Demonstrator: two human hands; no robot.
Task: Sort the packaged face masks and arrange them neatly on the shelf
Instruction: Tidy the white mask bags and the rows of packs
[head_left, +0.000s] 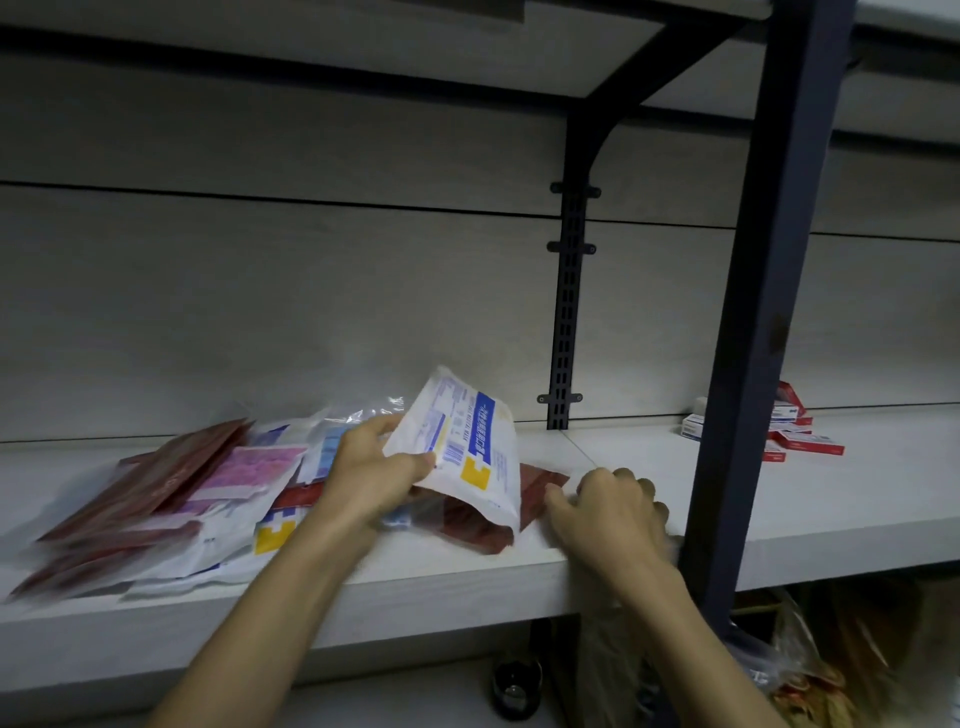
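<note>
My left hand (371, 470) grips a white mask packet (467, 447) with a blue band and yellow cross, tilted up off the white shelf (441, 577). Beneath it lie dark red packets (475, 527), one corner poking out at the right (540, 486). My right hand (610, 512) rests on the shelf just right of that red packet with its fingers curled, holding nothing that I can see. To the left spreads a loose pile: dark red packets (140, 483), a pink-labelled packet (249, 470), and white packets with yellow crosses (272, 535).
A dark metal upright post (748, 332) stands right of my right hand at the shelf's front. A slotted bracket rail (566, 312) runs up the back wall. Small red and white boxes (795, 436) lie at the far right. Plastic bags (800, 665) sit below the shelf.
</note>
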